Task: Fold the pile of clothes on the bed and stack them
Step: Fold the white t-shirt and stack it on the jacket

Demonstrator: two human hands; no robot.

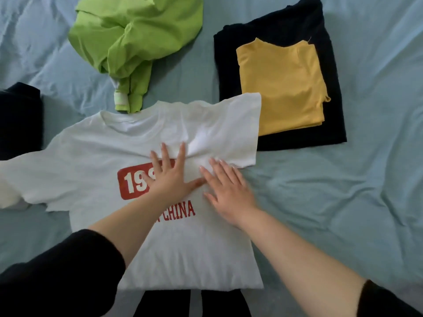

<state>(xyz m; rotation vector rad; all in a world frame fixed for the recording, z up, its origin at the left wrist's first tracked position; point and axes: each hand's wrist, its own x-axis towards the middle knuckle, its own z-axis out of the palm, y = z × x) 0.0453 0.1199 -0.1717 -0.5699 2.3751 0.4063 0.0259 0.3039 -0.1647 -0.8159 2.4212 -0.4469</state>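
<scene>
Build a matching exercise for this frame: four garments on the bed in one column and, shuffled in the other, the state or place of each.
Garments
1. white T-shirt
2. green garment
3. yellow top
4. black garment on the right

States
a. folded, lying directly on the sheet with another piece on top
b. crumpled, not folded
c. spread out, pressed flat by the left hand and right hand
d. folded, resting on a darker piece

Pairs: 1-c, 2-b, 3-d, 4-a.
</scene>
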